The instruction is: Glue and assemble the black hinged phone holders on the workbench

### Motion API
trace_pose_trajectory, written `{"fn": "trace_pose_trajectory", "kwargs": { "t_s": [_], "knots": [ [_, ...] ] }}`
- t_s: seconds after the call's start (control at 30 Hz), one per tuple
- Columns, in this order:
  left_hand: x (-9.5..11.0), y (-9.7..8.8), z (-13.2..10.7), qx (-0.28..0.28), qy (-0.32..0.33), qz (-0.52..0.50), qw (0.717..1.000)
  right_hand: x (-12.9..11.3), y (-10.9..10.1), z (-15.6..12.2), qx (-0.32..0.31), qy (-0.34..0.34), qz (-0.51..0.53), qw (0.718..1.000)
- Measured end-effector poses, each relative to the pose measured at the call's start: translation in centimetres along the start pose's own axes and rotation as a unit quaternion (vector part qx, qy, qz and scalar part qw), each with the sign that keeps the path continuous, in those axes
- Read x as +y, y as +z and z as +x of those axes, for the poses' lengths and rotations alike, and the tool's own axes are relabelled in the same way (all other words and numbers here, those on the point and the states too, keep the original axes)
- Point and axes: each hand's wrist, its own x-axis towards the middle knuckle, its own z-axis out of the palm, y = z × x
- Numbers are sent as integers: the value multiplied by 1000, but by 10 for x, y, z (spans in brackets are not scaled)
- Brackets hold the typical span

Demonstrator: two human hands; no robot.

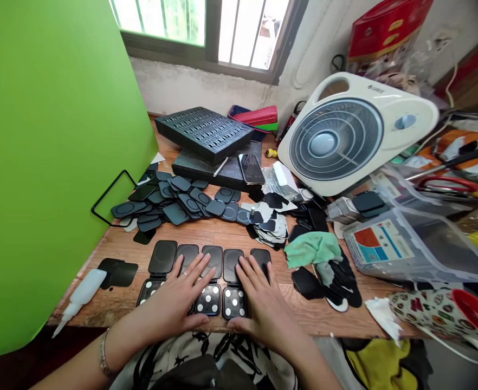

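Note:
Several black hinged square cases (163, 257) lie unfolded in a row along the table's front edge. Their upper halves are plain. Lower halves that show, such as the dotted panel (234, 303), carry white round dots. My left hand (180, 295) rests flat with fingers spread over the cases left of centre, touching their upper halves. Over the right end of the row, my right hand (263, 298) also lies flat, fingers apart. Neither hand grips anything. Both hands hide some of the lower halves. Just left of the row are dark flat pieces (119, 273).
Behind the row spreads a heap of dark square pads (178, 197). A white squeeze bottle (85, 290) lies at the left edge. On the right are a green cloth (312, 248), a clear plastic box (421, 244) and a patterned mug (430, 309). A white fan (361, 130) leans behind.

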Motion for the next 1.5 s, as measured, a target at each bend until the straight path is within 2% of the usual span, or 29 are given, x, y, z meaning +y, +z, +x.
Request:
{"fn": "trace_pose_trajectory", "kwargs": {
  "t_s": [0.07,0.13,0.2,0.27,0.33,0.4,0.5,0.6,0.73,0.83,0.9,1.0,1.07,1.1,1.17,1.23,1.27,1.3,1.37,1.4,1.43,1.47,1.5],
  "knots": [
    [1,-2,-2,0,4,-17,1000,8,-10,2,21,-18,35,999],
    [2,-6,-4,1,6,-38,999,18,-25,11,83,-16,79,993],
    [2,-13,-6,12,2,-58,998,27,-42,32,166,-3,136,977],
    [3,-20,-6,33,-2,-72,997,33,-58,64,224,11,199,954],
    [4,-28,-6,54,-6,-75,996,32,-71,104,245,25,240,939],
    [5,-34,-7,70,-6,-73,995,26,-81,140,247,25,248,936],
    [3,-36,-16,107,-9,-72,992,16,-87,170,241,15,242,940],
    [-5,-26,-33,151,-27,-76,985,10,-84,160,220,3,239,946],
    [-15,-9,-63,223,-61,-107,967,11,-64,114,166,16,254,953],
    [-23,-9,-83,256,-140,-39,956,14,-41,84,125,51,284,949],
    [-31,-17,-94,240,-250,47,937,11,-26,70,121,56,301,944],
    [-48,-30,-111,129,-404,123,897,-1,-14,55,141,21,295,945],
    [-60,-35,-120,57,-443,123,886,-10,-14,48,163,-8,282,945],
    [-65,-37,-124,40,-448,106,887,-14,-15,44,171,-16,280,945],
    [-72,-41,-127,62,-447,34,892,-18,-20,37,179,-4,298,938],
    [-70,-48,-121,126,-433,-119,885,-21,-21,32,176,41,366,913],
    [-64,-53,-113,146,-416,-233,867,-22,-21,30,168,66,416,891],
    [-56,-57,-103,153,-389,-372,829,-25,-19,29,159,87,469,864],
    [-35,-63,-74,116,-316,-613,715,-33,-13,29,134,106,558,812],
    [-23,-63,-57,111,-274,-687,664,-38,-9,30,123,107,586,794],
    [-10,-62,-39,113,-241,-732,627,-43,-6,31,114,107,605,781],
    [1,-59,-21,110,-214,-764,599,-47,-3,32,111,107,617,772],
    [13,-54,-4,107,-189,-783,583,-51,-1,33,111,107,625,765]
  ]
}}
